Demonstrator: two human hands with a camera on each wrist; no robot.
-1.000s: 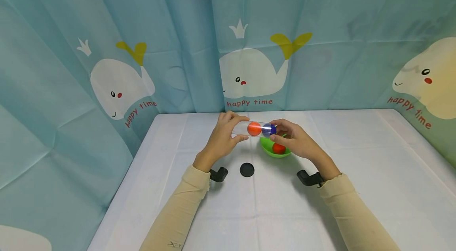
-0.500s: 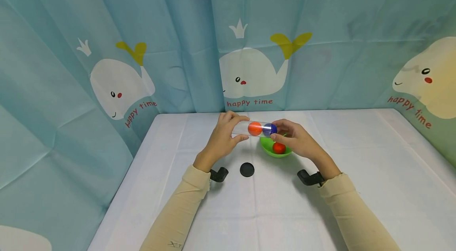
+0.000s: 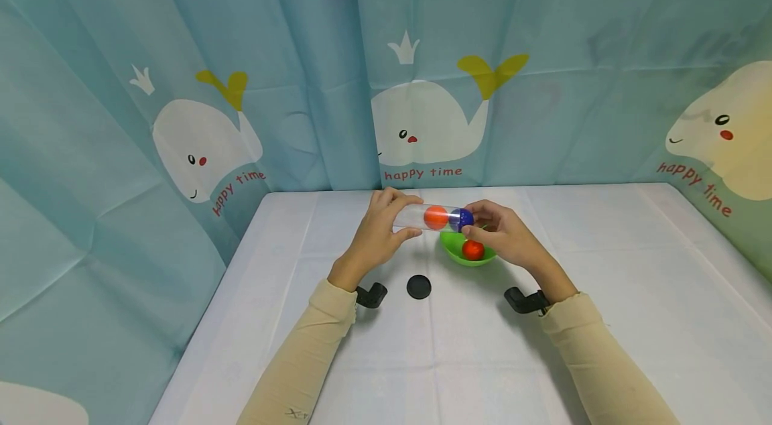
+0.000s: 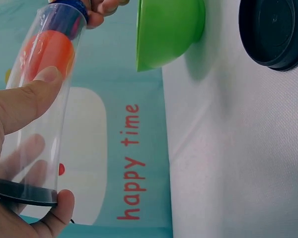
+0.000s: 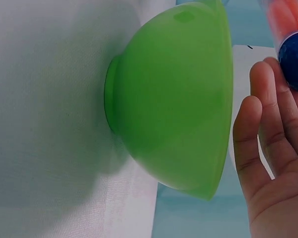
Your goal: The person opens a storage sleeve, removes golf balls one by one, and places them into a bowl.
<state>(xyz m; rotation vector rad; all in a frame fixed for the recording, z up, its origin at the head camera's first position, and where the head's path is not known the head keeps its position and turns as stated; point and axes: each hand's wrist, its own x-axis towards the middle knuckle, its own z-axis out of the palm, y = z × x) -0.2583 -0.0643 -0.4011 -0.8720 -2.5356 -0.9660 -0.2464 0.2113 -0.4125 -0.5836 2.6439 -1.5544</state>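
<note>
My left hand (image 3: 375,229) grips a clear plastic tube (image 3: 411,216), held sideways above the table, its mouth facing right. A black cap (image 4: 27,193) covers the tube's base, seen in the left wrist view. Inside the tube is an orange ball (image 3: 435,217). Beyond it, a blue ball (image 3: 467,220) sticks partly out of the mouth, and my right hand (image 3: 505,234) pinches it between thumb and fingers. Below the right hand stands a green bowl (image 5: 174,99) holding a red-orange ball (image 3: 473,250).
A round black lid (image 3: 419,287) lies on the white tablecloth (image 3: 458,351), nearer to me than the bowl. Behind the table hangs a blue curtain (image 3: 326,43) with whale prints. A black camera mount (image 3: 525,300) is on each wrist.
The blue ball has slid slightly right, farther out of the tube's mouth, along with my right hand. The orange ball has shifted right inside the tube. My left hand stays nearly still.
</note>
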